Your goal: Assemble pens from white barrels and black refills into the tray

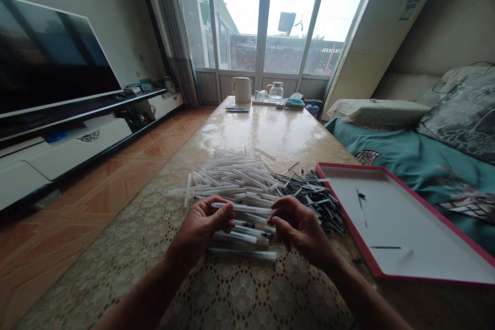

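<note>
A whitish translucent pen barrel [247, 209] lies level between my hands. My left hand [209, 219] pinches its left end between thumb and fingers. At the barrel's right end, my right hand [292, 219] has its fingers closed on the tip; whatever small part may be inside those fingers is hidden. Beyond and under my hands spreads a heap of white pen barrels [232, 172]. Several pens [242, 254] lie in a loose row nearer to me. Right of the heap is a pile of dark pen refills and black parts [319, 196].
A shallow white tray with a pink rim [350, 232] lies at the right with a refill [385, 247] in it. At the table's far end stand a kettle [242, 90], a glass jug [276, 92] and a tissue pack [294, 102]. A bed [402, 149] borders the right side.
</note>
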{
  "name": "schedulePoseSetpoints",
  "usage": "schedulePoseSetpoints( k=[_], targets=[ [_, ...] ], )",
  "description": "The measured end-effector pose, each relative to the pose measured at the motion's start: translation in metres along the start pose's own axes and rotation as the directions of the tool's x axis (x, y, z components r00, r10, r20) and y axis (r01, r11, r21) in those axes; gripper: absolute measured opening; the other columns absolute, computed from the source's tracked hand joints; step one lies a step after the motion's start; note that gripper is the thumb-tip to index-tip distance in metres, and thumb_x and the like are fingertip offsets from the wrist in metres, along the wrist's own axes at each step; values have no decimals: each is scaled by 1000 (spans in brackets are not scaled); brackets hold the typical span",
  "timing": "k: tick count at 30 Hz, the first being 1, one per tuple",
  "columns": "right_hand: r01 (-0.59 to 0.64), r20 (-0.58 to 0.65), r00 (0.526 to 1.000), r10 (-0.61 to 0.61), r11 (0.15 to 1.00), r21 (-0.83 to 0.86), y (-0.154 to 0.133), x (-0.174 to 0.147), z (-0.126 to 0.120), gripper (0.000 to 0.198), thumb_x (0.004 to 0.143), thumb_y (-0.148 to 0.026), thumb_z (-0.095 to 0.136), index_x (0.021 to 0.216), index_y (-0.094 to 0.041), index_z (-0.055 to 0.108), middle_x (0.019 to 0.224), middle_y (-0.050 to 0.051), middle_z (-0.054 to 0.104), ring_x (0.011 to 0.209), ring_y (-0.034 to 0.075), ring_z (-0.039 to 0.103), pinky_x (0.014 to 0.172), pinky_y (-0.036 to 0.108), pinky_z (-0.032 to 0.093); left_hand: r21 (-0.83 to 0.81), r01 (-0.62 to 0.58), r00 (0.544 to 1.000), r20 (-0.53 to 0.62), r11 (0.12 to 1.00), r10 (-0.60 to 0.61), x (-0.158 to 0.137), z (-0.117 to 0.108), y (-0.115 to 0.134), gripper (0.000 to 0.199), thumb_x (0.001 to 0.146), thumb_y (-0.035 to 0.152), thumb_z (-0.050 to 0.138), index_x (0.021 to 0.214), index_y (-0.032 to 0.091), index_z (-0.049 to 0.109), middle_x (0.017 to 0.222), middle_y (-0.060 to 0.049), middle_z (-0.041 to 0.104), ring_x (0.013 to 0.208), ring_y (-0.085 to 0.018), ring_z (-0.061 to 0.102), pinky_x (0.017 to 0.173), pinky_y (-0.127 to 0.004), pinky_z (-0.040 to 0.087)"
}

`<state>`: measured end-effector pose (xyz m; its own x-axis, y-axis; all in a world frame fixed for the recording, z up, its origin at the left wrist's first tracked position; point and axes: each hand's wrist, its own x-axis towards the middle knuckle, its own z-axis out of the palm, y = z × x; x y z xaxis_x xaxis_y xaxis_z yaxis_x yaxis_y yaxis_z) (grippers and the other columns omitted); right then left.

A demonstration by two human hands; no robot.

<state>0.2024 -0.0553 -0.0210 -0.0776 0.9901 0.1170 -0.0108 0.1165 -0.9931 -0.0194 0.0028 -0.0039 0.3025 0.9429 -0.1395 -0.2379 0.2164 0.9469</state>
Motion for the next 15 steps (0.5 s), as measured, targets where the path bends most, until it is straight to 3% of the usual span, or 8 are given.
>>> schedulePoseSetpoints(
  k=[6,10,12,15],
  targets=[
    [-1,-24,1000,0,1000,-23,3,3,-3,19,86,-35,63,82,-17,55,65,-3,58,44,4,47,40,16,35,-13,3,1000,15,1000,-3,1,-1,-2,31,61,34,85,71,13,65,55,0,67,46,-10,61,44,-16,47],
    [60,-155,985,-78,992,-115,1,5,-14,21,86,-38,61,84,-18,55,67,-2,58,47,7,48,41,18,36,-139,-28,990,-142,990,8,4,-8,8,31,54,24,89,71,12,66,57,-1,69,47,-10,63,45,-15,51],
    [97,-279,948,-151,975,-198,0,7,-22,22,86,-40,61,86,-18,54,68,-2,59,47,8,49,42,19,38,-210,-78,960,-279,974,17,8,-13,14,25,56,14,86,72,12,67,58,0,70,48,-9,64,48,-15,53],
    [71,-449,850,-275,905,-418,3,9,-36,23,86,-40,59,88,-18,56,72,1,62,52,13,55,48,24,44,-265,-162,903,-429,951,35,12,-20,19,12,66,4,75,71,11,67,59,0,70,48,-9,65,50,-14,54]
  ],
)
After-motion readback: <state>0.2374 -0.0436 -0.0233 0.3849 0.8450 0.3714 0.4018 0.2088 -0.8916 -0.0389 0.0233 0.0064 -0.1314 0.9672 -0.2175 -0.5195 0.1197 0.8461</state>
